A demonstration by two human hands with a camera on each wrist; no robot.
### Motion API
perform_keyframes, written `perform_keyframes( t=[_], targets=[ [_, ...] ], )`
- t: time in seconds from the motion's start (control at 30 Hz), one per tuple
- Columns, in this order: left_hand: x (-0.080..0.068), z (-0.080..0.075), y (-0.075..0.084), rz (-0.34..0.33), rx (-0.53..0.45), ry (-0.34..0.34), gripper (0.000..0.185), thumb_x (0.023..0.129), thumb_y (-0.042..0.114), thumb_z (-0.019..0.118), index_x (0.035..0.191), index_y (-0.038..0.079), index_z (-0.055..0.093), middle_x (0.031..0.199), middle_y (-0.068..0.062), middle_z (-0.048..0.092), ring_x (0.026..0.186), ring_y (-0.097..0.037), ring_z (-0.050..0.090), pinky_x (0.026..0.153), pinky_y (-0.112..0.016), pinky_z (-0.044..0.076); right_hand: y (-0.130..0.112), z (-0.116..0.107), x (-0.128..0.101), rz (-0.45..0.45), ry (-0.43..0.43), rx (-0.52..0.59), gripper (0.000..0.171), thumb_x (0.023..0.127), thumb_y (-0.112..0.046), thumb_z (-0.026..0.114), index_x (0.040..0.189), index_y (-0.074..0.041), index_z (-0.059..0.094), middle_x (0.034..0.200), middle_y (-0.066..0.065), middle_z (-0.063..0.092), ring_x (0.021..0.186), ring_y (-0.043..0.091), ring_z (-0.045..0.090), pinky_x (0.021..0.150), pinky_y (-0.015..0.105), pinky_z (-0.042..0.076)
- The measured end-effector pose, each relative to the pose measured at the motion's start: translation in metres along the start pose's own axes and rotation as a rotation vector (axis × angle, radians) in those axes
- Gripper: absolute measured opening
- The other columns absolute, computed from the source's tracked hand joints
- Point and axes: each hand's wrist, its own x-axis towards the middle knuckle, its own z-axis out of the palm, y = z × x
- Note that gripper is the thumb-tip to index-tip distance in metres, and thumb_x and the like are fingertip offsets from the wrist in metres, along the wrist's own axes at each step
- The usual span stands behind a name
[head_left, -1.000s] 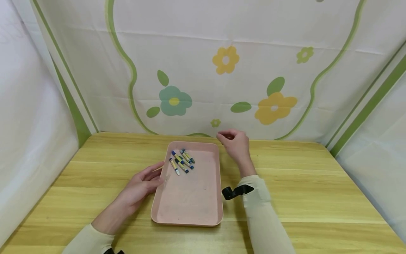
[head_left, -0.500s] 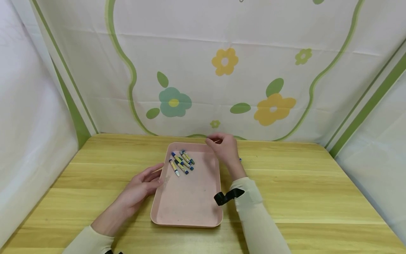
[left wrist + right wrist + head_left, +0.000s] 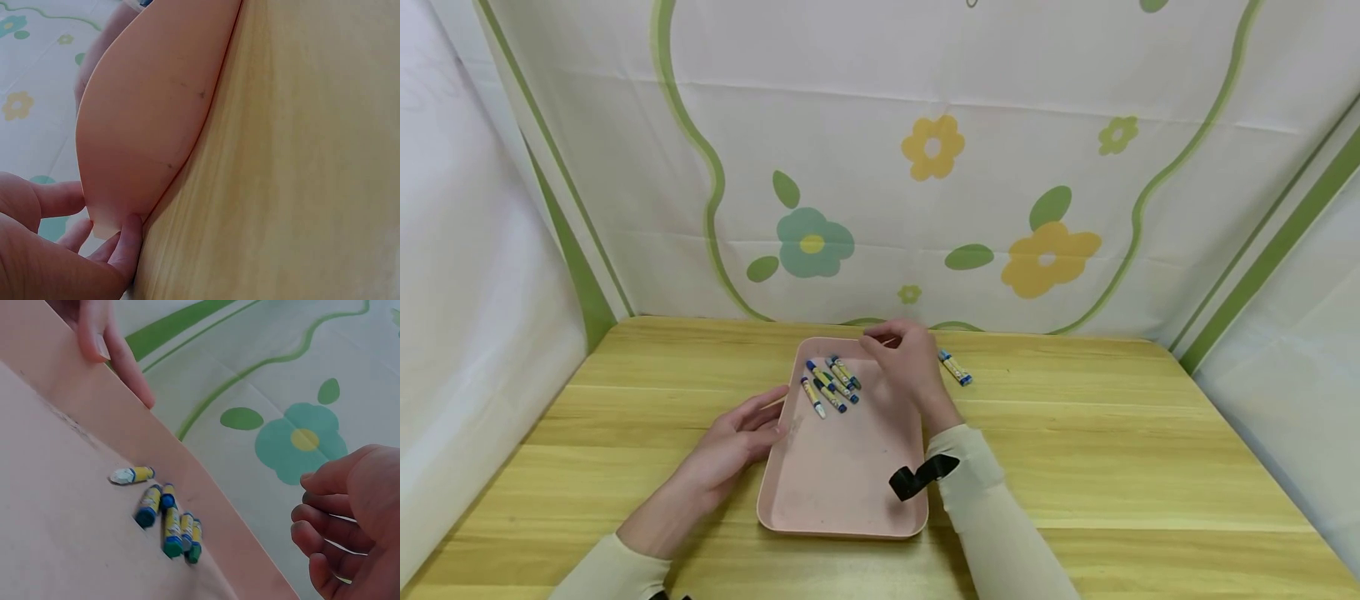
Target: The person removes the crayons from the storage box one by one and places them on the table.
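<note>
Leftward since a second ago, the right hand (image 3: 906,360) has crossed from beyond the pink tray's (image 3: 842,492) far right corner to hover over its far end, uncovering a loose crayon (image 3: 955,367) on the desk just past the tray's right rim. Its fingers (image 3: 322,528) are curled and seem to pinch a thin pale stick. The left hand (image 3: 737,437) rests with straight fingers touching the tray's left rim. Five crayons (image 3: 831,382) lie clustered in the tray's far left part.

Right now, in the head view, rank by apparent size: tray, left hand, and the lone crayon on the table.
1. Tray, clearly largest.
2. Left hand, which touches the tray's left rim.
3. Lone crayon, smallest by far; it lies farther from the camera, which shrinks it slightly.
</note>
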Motion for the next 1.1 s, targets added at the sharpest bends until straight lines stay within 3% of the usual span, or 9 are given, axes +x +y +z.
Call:
perform_keyframes(
  t=[0.3, 0.77, 0.87, 1.03, 1.1],
  targets=[
    [0.002, -0.001, -0.003, 0.001, 0.004, -0.002, 0.065, 0.107, 0.010, 0.058, 0.167, 0.010, 0.033, 0.172, -0.024, 0.033, 0.153, -0.035, 0.043, 0.099, -0.020, 0.053, -0.006, 0.014, -0.006, -0.027, -0.051, 0.014, 0.021, 0.099, -0.022, 0.077, 0.115, -0.009, 0.081, 0.106, 0.004, 0.077, 0.094, 0.020, 0.068, 0.080, 0.031, 0.058],
    [0.001, -0.002, 0.000, 0.003, -0.006, -0.010, 0.065, 0.107, 0.008, 0.057, 0.167, 0.010, 0.032, 0.172, -0.023, 0.033, 0.154, -0.035, 0.041, 0.100, -0.020, 0.053, -0.023, 0.018, -0.009, -0.033, -0.030, 0.071, 0.018, 0.098, -0.023, 0.078, 0.113, -0.013, 0.082, 0.107, 0.003, 0.077, 0.093, 0.019, 0.067, 0.081, 0.031, 0.058],
    [0.001, -0.002, 0.001, 0.000, -0.009, -0.010, 0.064, 0.107, 0.008, 0.057, 0.167, 0.011, 0.033, 0.172, -0.022, 0.033, 0.154, -0.035, 0.041, 0.100, -0.020, 0.053, -0.029, 0.021, -0.012, -0.022, -0.011, 0.025, 0.018, 0.098, -0.028, 0.078, 0.112, -0.017, 0.083, 0.103, 0.000, 0.078, 0.092, 0.017, 0.068, 0.080, 0.032, 0.058],
    [0.001, -0.003, -0.001, 0.013, 0.000, -0.026, 0.066, 0.108, 0.011, 0.058, 0.168, 0.010, 0.030, 0.172, -0.024, 0.032, 0.153, -0.034, 0.043, 0.100, -0.020, 0.053, -0.035, 0.027, -0.016, 0.034, 0.022, -0.125, 0.018, 0.096, -0.045, 0.077, 0.109, -0.033, 0.082, 0.095, -0.014, 0.075, 0.090, 0.009, 0.067, 0.079, 0.033, 0.055],
    [0.001, -0.003, -0.001, 0.011, 0.000, -0.027, 0.066, 0.108, 0.012, 0.058, 0.168, 0.010, 0.030, 0.172, -0.024, 0.032, 0.152, -0.033, 0.043, 0.100, -0.020, 0.053, -0.035, 0.029, -0.017, 0.046, 0.022, -0.125, 0.018, 0.096, -0.046, 0.077, 0.108, -0.034, 0.082, 0.095, -0.016, 0.074, 0.090, 0.008, 0.067, 0.080, 0.033, 0.056]
  ],
)
